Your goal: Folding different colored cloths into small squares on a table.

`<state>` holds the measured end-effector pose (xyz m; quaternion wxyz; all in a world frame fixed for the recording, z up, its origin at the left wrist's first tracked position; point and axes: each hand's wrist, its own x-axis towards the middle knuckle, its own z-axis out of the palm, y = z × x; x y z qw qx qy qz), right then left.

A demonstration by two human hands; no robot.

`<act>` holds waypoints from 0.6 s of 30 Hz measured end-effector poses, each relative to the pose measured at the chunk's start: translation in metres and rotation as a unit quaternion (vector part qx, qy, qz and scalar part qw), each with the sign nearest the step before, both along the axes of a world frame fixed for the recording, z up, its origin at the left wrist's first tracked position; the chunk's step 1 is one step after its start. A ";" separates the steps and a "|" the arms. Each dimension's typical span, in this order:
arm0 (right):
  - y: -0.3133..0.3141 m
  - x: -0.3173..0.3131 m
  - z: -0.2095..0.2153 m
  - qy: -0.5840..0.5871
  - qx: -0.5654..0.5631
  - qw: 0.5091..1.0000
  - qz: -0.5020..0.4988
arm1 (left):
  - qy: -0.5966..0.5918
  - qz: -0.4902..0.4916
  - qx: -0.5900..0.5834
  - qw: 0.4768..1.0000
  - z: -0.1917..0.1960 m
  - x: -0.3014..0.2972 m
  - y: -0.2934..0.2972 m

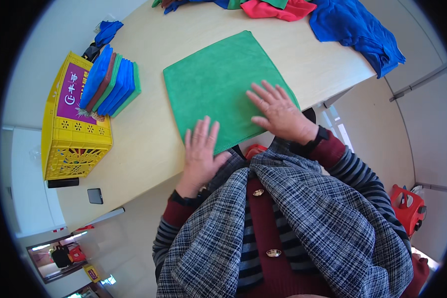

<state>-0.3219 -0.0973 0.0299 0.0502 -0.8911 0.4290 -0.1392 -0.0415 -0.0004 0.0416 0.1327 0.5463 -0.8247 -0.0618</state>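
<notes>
Green cloth [218, 84], a soft square of fuzzy microfibre, lies spread flat on our pale wooden table [144, 144], its near edge at the table's rim. Our left hand [201, 149] and right hand [275, 111] press on it palm down, fingers spread, gripping nothing. Folded blue, green and brown cloths [109, 82] stand stacked beside a yellow latticed plastic crate [72, 134]. Loose red and blue cloths [352, 25] heap along the far edge. Grey floor surrounds the table.

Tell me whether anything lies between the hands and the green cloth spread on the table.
Nothing visible does. The left hand and the right hand both lie flat on the green cloth, palms down, at its near edge.
</notes>
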 end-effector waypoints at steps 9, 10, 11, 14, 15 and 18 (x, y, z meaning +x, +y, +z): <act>0.003 -0.026 0.005 0.008 0.006 0.996 0.089 | -0.026 -0.018 -0.020 0.999 -0.007 0.017 0.012; 0.005 -0.027 0.005 0.008 0.005 0.996 0.091 | -0.029 -0.024 -0.031 0.999 -0.007 0.020 0.013; 0.007 -0.027 0.005 0.017 0.009 0.996 0.085 | -0.032 -0.029 -0.042 0.998 -0.008 0.022 0.013; 0.010 -0.028 0.004 0.036 0.017 0.996 0.075 | -0.028 -0.033 -0.067 0.997 -0.009 0.029 0.017; 0.010 -0.029 0.004 0.032 0.019 0.996 0.080 | -0.021 -0.033 -0.080 0.996 -0.010 0.031 0.020; 0.010 -0.032 0.005 0.024 0.025 0.995 0.093 | -0.027 -0.029 -0.102 0.994 -0.013 0.041 0.023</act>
